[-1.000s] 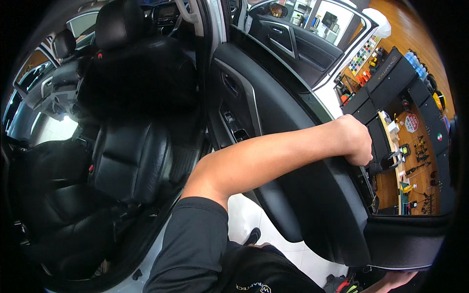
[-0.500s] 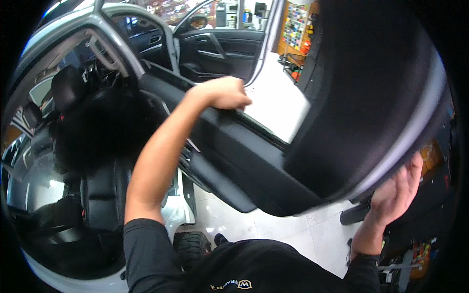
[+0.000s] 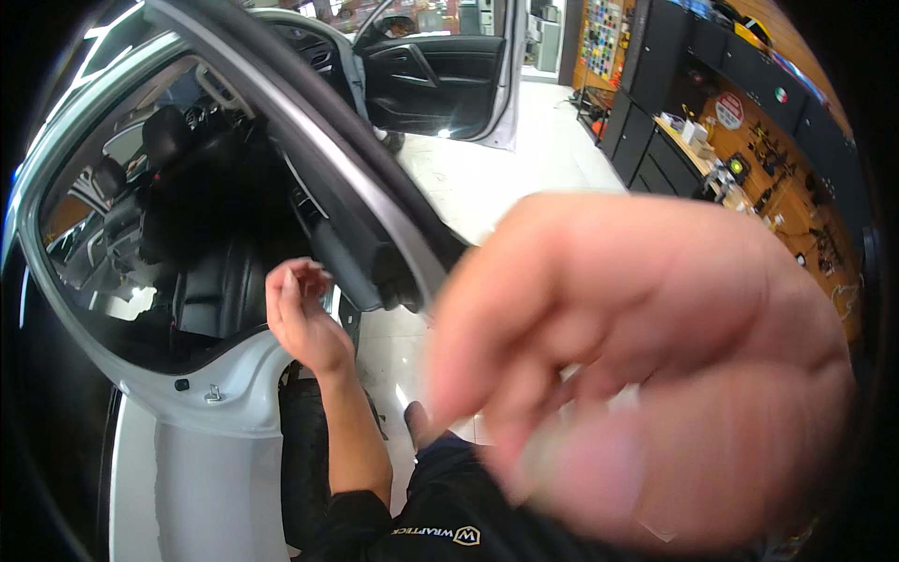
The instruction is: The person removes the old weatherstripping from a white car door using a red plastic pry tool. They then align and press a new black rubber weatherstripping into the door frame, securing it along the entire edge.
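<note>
While cupping left hand (image 3: 309, 321) half-open, seemingly empty, near car door (image 3: 348, 265) at nine o'clock, holding blurred right hand (image 3: 655, 347) curled at four; cannot tell its contents.

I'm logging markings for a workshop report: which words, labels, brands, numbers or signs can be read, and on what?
Black shirt: pale lettering and a six-sided emblem, legible but not copied here.
Red eight-sided sign against the wooden wall: white lettering, too small to read surely.
Round green, white and red mark on a dark cabinet: no readable text.
</note>
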`<state>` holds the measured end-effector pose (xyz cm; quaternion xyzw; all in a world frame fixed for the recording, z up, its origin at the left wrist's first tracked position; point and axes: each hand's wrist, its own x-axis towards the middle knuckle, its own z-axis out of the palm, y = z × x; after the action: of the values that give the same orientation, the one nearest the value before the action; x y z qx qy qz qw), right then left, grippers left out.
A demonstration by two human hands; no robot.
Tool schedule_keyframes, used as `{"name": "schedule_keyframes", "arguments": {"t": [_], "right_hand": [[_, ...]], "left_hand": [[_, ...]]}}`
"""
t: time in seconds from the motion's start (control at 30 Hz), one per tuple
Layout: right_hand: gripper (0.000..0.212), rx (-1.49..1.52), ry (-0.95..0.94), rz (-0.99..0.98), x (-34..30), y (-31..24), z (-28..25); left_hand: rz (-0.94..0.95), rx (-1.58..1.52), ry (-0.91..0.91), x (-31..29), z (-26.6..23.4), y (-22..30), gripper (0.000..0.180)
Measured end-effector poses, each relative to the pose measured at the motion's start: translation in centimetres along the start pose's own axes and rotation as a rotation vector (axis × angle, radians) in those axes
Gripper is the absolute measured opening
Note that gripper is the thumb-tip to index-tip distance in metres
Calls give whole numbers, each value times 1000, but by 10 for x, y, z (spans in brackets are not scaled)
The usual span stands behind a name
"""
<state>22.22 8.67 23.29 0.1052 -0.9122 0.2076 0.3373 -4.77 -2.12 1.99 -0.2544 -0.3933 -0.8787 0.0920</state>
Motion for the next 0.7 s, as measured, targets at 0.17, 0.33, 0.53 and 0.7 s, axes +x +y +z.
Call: {"name": "schedule_keyframes", "arguments": {"t": [0.17, 0.33, 0.53, 0.7], "right_hand": [[45, 209, -151, -107, -26, -1, -20], [47, 285, -229, -105, -45, 13, -35], [49, 406, -287, 17, -53, 59, -55], [51, 843, -237, 504, -85, 134, -48]], "left_hand": [[-91, 42, -194, -80, 16, 56, 22], [-25, 36, -413, -99, 31, 64, 22], [105, 42, -482, -83, 47, 36, 26], [409, 551, -344, -77, 78, 34, 34]]}}
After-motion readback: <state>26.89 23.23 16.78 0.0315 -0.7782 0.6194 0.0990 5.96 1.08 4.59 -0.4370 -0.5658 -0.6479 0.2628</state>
